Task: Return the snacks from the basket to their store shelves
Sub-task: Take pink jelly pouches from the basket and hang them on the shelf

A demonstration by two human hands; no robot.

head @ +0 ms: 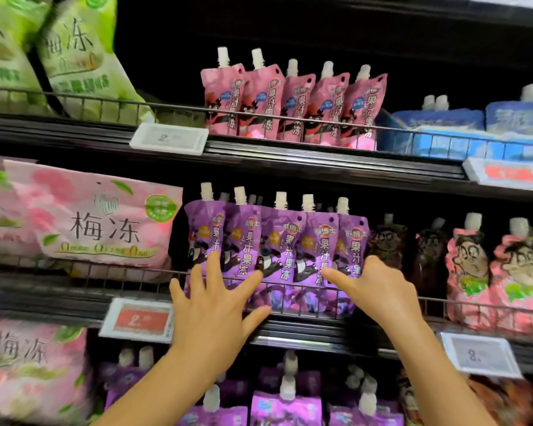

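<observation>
A row of purple spouted jelly pouches (277, 241) stands upright on the middle shelf behind a wire rail (130, 270). My left hand (216, 299) is spread flat, fingers apart, against the lower left pouches and the rail. My right hand (373, 287) rests on the right end of the same row, its fingers curled around the outermost pouch and the thumb pointing left. Neither hand lifts anything. The basket is out of view.
Pink spouted pouches (290, 106) line the upper shelf, with blue ones (462, 124) to their right. Large pink bags (99, 226) and green bags (74, 56) fill the left. Dark and pink cartoon pouches (474, 265) stand at right. Price tags (139, 319) hang on the shelf edges.
</observation>
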